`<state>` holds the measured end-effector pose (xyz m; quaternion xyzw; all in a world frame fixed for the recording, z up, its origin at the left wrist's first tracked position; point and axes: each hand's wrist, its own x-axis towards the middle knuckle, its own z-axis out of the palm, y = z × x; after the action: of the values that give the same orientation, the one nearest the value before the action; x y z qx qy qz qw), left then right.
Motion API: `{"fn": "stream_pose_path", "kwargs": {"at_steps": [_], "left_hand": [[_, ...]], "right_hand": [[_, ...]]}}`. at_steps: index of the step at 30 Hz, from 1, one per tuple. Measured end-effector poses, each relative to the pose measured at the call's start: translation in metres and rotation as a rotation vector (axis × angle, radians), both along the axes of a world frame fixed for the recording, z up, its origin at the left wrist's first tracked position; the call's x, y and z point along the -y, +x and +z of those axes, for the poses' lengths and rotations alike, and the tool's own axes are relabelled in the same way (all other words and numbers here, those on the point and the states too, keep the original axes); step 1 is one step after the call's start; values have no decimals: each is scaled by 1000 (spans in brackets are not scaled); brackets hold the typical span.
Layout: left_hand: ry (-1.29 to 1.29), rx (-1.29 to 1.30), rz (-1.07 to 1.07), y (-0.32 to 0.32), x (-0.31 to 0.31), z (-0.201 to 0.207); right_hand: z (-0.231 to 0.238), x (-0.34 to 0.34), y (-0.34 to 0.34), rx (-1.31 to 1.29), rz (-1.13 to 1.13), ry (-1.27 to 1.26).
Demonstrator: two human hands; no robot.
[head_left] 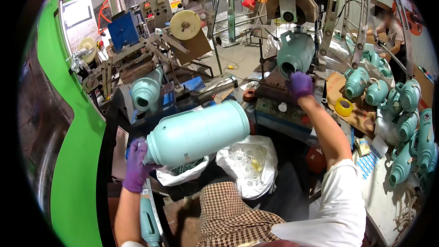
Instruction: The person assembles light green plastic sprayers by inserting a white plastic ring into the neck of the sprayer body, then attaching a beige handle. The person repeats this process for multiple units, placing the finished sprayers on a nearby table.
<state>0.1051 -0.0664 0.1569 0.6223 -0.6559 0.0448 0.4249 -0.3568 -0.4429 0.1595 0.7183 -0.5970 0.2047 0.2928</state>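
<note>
My left hand (136, 165), in a purple glove, is closed around the narrow neck of a large mint-green plastic flask shell (201, 132). That shell lies sideways in the air before me, its wide end to the right. At the machine on the right, my right hand (300, 85), also purple-gloved, grips the mouth of a second mint-green flask shell (296, 52). This one has its handle up and its dark opening toward me; my fingertips are partly hidden at its rim. A third mint-green shell (146, 90) rests on the left machine, untouched.
White bags (249, 164) of clear plastic scraps stand below the held shell. A control panel (283, 112) with buttons is under the right machine. Several mint-green flasks (407, 123) and a yellow tape roll (343, 107) lie at right. Another person (391, 32) sits at far right.
</note>
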Motion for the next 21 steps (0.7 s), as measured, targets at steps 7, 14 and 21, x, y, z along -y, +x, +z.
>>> {"fn": "stream_pose_path", "kwargs": {"at_steps": [7,14,21], "left_hand": [[-111,-1274,-187,-31,51,-25],[-20,-1098,-524,-186,218,-19],[-185,-653,-448,-354,324,-4]], "right_hand": [[-58,-260,-79,68,659,-491],[-117,-400,-152,1417,751,-87],[-133,-403,-161,1159,752,186]]}}
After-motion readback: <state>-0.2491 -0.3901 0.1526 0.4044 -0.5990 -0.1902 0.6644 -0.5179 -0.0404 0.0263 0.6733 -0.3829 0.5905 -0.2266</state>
